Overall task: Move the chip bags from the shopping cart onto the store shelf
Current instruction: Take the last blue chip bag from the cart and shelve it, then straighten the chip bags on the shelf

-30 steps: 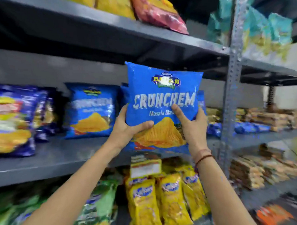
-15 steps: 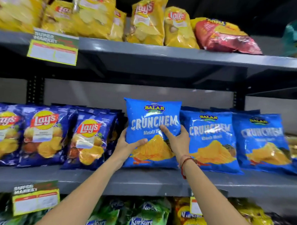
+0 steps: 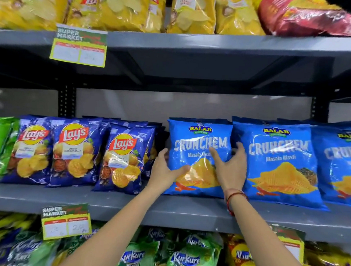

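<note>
Nearest: both forearms reach up and forward from the bottom edge, red thread band (image 3: 235,196) on the right wrist. Left hand (image 3: 165,170) grips the left edge of the light-blue Crunchem bag (image 3: 197,159), thumb across the front, fingers behind. Right hand (image 3: 228,168) is spread flat on the bag's right side, thumb on the front, fingers wedged between it and the neighbouring Crunchem bag (image 3: 279,164), so both hands are in contact with the bag, neither clenched. Bag stands upright on the grey middle shelf (image 3: 168,210), bottom edge on the shelf board, just beside the neighbour on its right and the dark-blue Lay's bags (image 3: 124,161) on its left. Price tag (image 3: 66,221) hangs from the shelf lip. Below: green Kurkure bags (image 3: 186,258). Above: yellow Lay's bags (image 3: 123,9) on the top shelf, a red bag (image 3: 306,18) lying at the right end.
</note>
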A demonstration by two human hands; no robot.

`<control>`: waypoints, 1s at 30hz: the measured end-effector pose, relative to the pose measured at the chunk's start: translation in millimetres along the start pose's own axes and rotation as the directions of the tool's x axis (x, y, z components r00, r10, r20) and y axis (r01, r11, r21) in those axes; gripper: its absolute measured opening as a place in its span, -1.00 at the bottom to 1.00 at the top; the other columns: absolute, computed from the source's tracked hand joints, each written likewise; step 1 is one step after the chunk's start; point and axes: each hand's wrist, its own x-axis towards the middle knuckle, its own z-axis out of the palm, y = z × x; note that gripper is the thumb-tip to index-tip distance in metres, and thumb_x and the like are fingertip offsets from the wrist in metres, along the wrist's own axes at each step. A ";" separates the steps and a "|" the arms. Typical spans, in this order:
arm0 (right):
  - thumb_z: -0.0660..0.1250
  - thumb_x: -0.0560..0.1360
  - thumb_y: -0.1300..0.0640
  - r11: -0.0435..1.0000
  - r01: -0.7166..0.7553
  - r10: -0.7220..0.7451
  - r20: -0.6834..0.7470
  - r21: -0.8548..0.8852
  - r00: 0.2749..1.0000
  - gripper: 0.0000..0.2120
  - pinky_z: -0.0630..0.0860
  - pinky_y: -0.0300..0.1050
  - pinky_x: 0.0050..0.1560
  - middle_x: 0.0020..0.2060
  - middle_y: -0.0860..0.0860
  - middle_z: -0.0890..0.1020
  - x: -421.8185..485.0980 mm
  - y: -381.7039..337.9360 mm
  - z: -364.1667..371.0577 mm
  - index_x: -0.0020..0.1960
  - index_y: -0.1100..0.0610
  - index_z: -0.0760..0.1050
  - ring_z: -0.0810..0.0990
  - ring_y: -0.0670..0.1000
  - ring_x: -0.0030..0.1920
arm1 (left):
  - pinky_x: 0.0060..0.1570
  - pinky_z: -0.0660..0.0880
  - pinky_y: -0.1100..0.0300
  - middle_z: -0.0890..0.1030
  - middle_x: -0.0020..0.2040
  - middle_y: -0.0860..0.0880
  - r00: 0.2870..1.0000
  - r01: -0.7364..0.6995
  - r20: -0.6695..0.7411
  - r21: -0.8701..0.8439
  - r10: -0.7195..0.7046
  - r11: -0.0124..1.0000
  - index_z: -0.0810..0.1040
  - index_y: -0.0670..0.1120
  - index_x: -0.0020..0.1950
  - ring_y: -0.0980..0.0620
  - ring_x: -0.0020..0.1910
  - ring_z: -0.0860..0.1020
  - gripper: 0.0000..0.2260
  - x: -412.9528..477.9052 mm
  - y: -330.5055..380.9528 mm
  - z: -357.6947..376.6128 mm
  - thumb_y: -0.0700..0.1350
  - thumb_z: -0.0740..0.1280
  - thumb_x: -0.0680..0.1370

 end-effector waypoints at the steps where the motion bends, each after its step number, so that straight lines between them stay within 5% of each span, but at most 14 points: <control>1: 0.41 0.37 -0.23 0.997 0.073 -0.075 -0.076 -0.036 0.994 -0.19 0.38 0.11 0.29 0.29 0.16 0.48 -3.0 -4.5 -0.6 0.45 0.18 0.25 0.42 0.17 0.33 | 0.26 0.38 0.07 0.36 0.35 -0.07 0.997 -0.065 -0.026 0.061 0.067 0.996 0.15 -0.06 0.46 0.01 0.28 0.38 -0.22 -5.9 1.8 -4.8 0.03 0.49 0.37; 4: 0.39 0.43 -0.16 0.972 0.236 -0.232 -0.155 0.003 0.960 -0.32 0.35 -0.02 0.25 0.25 0.17 0.47 -19.2 -28.5 4.5 0.39 0.20 0.33 0.40 0.16 0.28 | 0.26 0.37 0.14 0.37 0.33 -0.02 0.956 -0.255 -0.083 0.233 0.280 0.939 0.24 -0.03 0.43 0.05 0.29 0.36 -0.39 -22.1 3.8 -30.2 0.05 0.40 0.45; 7: 0.40 0.43 -0.14 0.950 0.234 -0.252 0.071 0.205 0.965 -0.45 0.43 0.05 0.25 0.15 0.04 0.49 -39.7 -53.5 29.8 0.29 0.15 0.42 0.48 0.10 0.19 | 0.15 0.24 0.48 0.45 0.26 -0.03 0.876 -0.375 -0.086 0.499 0.475 0.781 0.39 -0.06 0.33 0.06 0.25 0.37 -0.56 -34.4 -1.9 -68.0 0.06 0.32 0.50; 11: 0.47 0.37 -0.10 0.959 0.074 -0.204 0.484 0.274 0.851 -0.38 0.48 0.01 0.22 0.03 -0.01 0.52 -68.1 -81.0 66.9 0.31 0.17 0.41 0.49 0.00 0.05 | 0.12 0.40 0.11 0.52 0.18 -0.05 0.860 -0.300 -0.109 0.682 0.499 0.667 0.46 -0.08 0.23 -0.01 0.17 0.44 -0.58 -48.9 -29.1 -120.5 0.14 0.18 0.49; 14: 0.50 0.13 -0.32 0.979 -0.008 -0.128 0.652 0.202 0.747 -0.16 0.47 -0.01 0.27 0.06 -0.03 0.58 -86.3 -85.3 93.8 0.26 0.09 0.40 0.53 0.01 0.14 | 0.07 0.44 0.04 0.54 0.18 -0.07 0.900 -0.157 -0.161 0.747 0.405 0.646 0.48 -0.11 0.23 -0.05 0.16 0.48 -0.55 -61.8 -51.9 -151.6 0.15 0.15 0.51; 17: 0.45 -0.10 -0.43 0.986 -0.081 -0.047 0.716 0.143 0.696 0.19 0.44 0.09 0.34 0.29 0.05 0.53 -97.5 -80.3 118.0 0.42 0.07 0.26 0.49 0.09 0.31 | 0.09 0.46 -0.01 0.58 0.16 -0.12 0.944 -0.058 -0.162 0.778 0.288 0.626 0.48 -0.15 0.24 -0.12 0.16 0.51 -0.53 -71.2 -73.0 -171.1 0.17 0.14 0.53; 19: 0.53 -0.05 -0.34 0.996 -0.059 -0.014 0.738 0.073 0.675 0.26 0.42 0.14 0.35 0.36 0.08 0.47 -102.3 -81.1 123.7 0.51 0.09 0.11 0.45 0.13 0.36 | 0.04 0.49 -0.03 0.62 0.09 -0.13 0.955 -0.054 -0.145 0.773 0.259 0.632 0.52 -0.13 0.18 -0.14 0.09 0.55 -0.45 -77.6 -82.5 -175.6 0.25 0.04 0.50; 23: 0.63 0.16 -0.04 0.998 -0.050 0.001 0.710 0.049 0.704 0.08 0.42 0.11 0.33 0.37 0.13 0.46 -103.6 -76.5 137.4 0.49 0.15 0.11 0.45 0.19 0.36 | -0.31 0.44 0.08 0.63 -0.29 -0.07 0.935 -0.105 -0.147 0.757 0.324 0.644 0.59 -0.03 -0.17 -0.06 -0.27 0.57 -0.47 -85.0 -87.5 -173.8 0.26 -0.05 0.51; 25: 0.64 0.18 0.02 0.996 -0.019 -0.043 0.688 0.082 0.725 0.00 0.44 0.10 0.30 0.33 0.14 0.49 -103.9 -75.7 143.4 0.45 0.17 0.18 0.47 0.19 0.33 | -0.48 0.20 0.20 0.36 -0.52 0.06 0.913 -0.142 -0.147 0.758 0.379 0.636 0.29 0.14 -0.42 0.11 -0.50 0.36 -0.61 -86.6 -86.5 -171.6 0.22 -0.05 0.55; 30: 0.64 0.18 0.09 0.988 0.056 -0.133 0.629 0.142 0.765 -0.16 0.49 0.11 0.21 0.24 0.16 0.54 -102.7 -76.9 152.6 0.32 0.16 0.26 0.51 0.19 0.25 | -0.49 0.09 0.28 0.21 -0.55 0.09 0.884 -0.183 -0.143 0.771 0.445 0.611 0.11 0.16 -0.42 0.16 -0.54 0.26 -0.64 -84.2 -93.0 -173.0 0.14 -0.02 0.59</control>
